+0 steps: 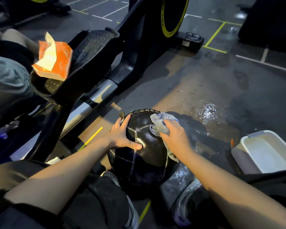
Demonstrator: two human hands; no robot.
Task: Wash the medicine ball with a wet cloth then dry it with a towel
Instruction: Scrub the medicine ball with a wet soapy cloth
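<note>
A black medicine ball [147, 156] with white stitched seams rests on the dark floor between my feet. My left hand [122, 136] lies flat on the ball's upper left side, fingers spread, holding nothing. My right hand [175, 138] presses a bunched pale blue-grey wet cloth [160, 123] against the ball's upper right side. Part of the cloth hangs down the ball's right side under my wrist.
A white plastic basin [262, 152] stands on the floor at the right. A puddle [206, 111] glints beyond the ball. A black exercise machine [96, 63] fills the left, with an orange tissue pack [54, 58] on its pedal. Another person's arm [7, 76] shows at the far left. Eyeglasses [193, 35] rest on the machine's base.
</note>
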